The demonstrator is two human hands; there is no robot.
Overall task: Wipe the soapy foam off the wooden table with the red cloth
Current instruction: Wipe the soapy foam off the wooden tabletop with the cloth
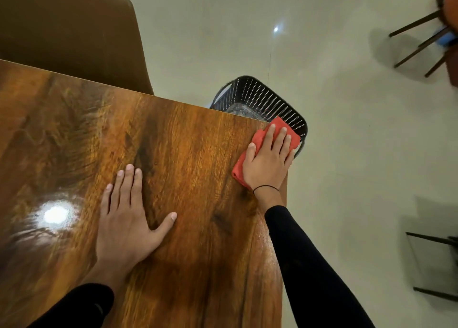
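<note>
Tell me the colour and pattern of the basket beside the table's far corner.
Black basket, its walls perforated with rows of small holes; seen in the head view.

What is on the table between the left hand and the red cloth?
Nothing: in the head view only bare table lies between the left hand and the red cloth.

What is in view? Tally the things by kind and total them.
Hands: 2, left hand and right hand
Red cloth: 1
Wooden table: 1
Black perforated basket: 1
Brown chair: 1
Total: 6
</note>
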